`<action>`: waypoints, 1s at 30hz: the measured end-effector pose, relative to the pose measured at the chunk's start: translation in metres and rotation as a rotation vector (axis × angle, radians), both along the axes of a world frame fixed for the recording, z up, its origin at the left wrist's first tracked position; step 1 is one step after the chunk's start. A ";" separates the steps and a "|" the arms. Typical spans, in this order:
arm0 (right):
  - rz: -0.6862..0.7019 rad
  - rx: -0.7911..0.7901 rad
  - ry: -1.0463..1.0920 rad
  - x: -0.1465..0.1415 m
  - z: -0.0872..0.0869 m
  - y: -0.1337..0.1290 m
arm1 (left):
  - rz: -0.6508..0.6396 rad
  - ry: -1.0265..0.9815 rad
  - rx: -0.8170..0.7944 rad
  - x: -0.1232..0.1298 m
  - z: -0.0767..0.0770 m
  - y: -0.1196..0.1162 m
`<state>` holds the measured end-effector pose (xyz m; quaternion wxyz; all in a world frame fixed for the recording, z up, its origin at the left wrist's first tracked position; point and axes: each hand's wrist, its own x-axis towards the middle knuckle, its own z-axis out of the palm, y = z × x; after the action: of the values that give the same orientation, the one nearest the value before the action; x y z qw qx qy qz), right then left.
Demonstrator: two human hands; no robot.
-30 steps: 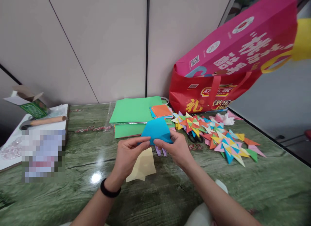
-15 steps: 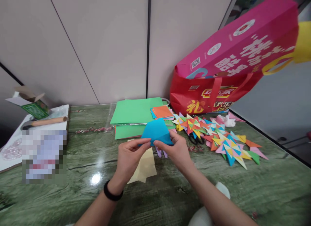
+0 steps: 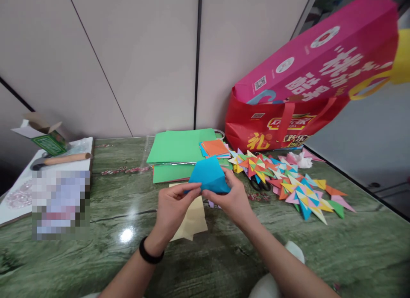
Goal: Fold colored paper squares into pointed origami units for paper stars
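A folded piece of blue paper [image 3: 209, 175] is held above the table between my two hands. My left hand [image 3: 175, 204] pinches its lower left edge between thumb and fingers. At the lower right, my right hand [image 3: 233, 195] grips the paper, thumb in front and fingers behind. Pale yellow paper sheets [image 3: 195, 219] lie on the table below the hands. Just beyond the blue paper is a stack of green paper [image 3: 179, 146], with small orange squares [image 3: 215, 148] on top.
Folded multicoloured paper pieces [image 3: 303, 191] spread over the right side, with black-handled scissors [image 3: 260, 184] partly under them. A red gift bag [image 3: 253, 127] leans against the wall behind. On the left stand a green box [image 3: 51, 143] and a wooden-handled tool [image 3: 68, 159].
The camera view has shifted slightly. The blue paper's folded lower right part sits flatter, without the earlier shadow band, and both hands keep hold of it.
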<state>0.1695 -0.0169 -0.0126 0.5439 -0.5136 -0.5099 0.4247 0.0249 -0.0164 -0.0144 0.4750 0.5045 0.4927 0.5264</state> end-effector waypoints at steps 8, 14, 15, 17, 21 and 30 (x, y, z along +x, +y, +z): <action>0.134 -0.121 0.333 0.003 -0.005 0.004 | -0.001 -0.117 -0.075 -0.004 0.000 0.005; 0.213 -0.105 0.373 0.006 -0.005 0.008 | -0.016 -0.182 -0.136 -0.009 0.003 0.010; 0.216 -0.098 0.370 0.007 -0.005 0.008 | -0.016 -0.187 -0.135 -0.009 0.004 0.010; 0.209 -0.091 0.363 0.008 -0.005 0.010 | -0.007 -0.200 -0.124 -0.010 0.005 0.010; 0.200 -0.101 0.371 0.011 -0.007 0.013 | 0.011 -0.195 -0.116 -0.010 0.004 0.010; -0.002 0.004 0.341 0.022 -0.015 0.021 | 0.148 -0.251 -0.058 -0.022 0.006 0.018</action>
<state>0.1914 0.0038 -0.0273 0.6241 -0.4334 -0.4104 0.5042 0.0030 0.0014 -0.0087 0.5069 0.3831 0.4803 0.6046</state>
